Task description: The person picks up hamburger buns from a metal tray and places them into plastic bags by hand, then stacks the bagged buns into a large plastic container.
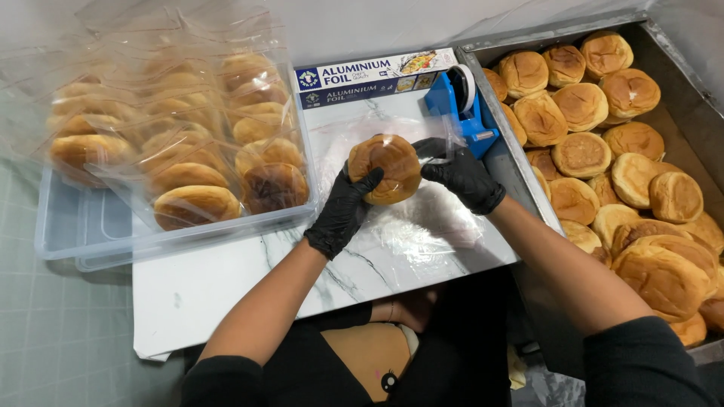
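The marble-patterned worktop (226, 286) spreads out under my arms, white with grey veins. To my right sits the big metal tray (679, 113), heaped with loose golden-brown buns (603, 166) that crowd it from the far corner down to the near edge. To my left is the clear plastic tub (68, 226), and in it lie bagged buns (196, 203), each in its own clear bag, stacked in overlapping rows. At the far edge of the worktop lies a long foil box (369, 79), white and dark blue, flat on its side. Just beside its right end, against the wall of the metal tray, stands a blue tape dispenser (460, 105) with its roll at the top.

Between all of these, over the middle of the worktop, I hold one bun (386, 167) inside a clear plastic bag (422, 218), whose loose film spreads down over the worktop below it. Both my hands wear black gloves. My left hand (343, 207) is closed around the left side of the bun, fingers curled over its top edge. My right hand (461, 177) is pinched shut on the bag film just right of the bun, close to the tape dispenser.
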